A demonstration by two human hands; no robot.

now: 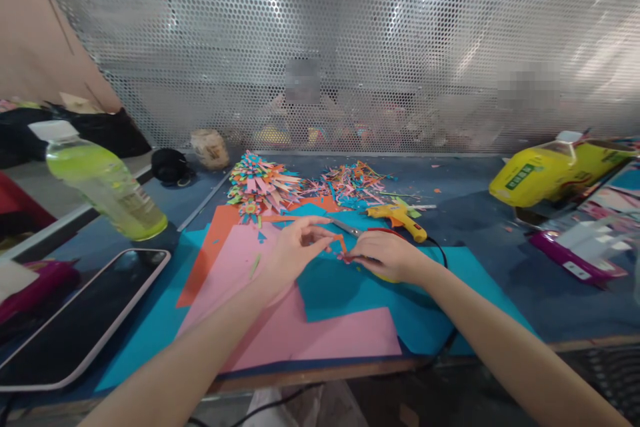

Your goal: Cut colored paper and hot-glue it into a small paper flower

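Over the sheets of coloured paper, my left hand (303, 243) and my right hand (387, 255) face each other with the fingertips pinched. Between them is a small folded orange paper strip (341, 241), with both hands' fingertips at its ends. Scissors (350, 229) lie just beyond, blades pointing left and red handle partly hidden behind my right hand; I cannot tell whether that hand touches them. Below the hands are blue paper (330, 293) and pink paper (345, 340), with orange paper (207, 247) to the left. A yellow glue gun (397, 217) rests behind my right hand.
Farther back sit a pile of cut paper pieces (260, 183) and a heap of thin paper scraps (353, 183). A green drink bottle (105, 180) and a phone (85, 320) are on the left. A yellow bottle (555, 170) lies at right. A perforated metal panel (350, 33) borders the back.
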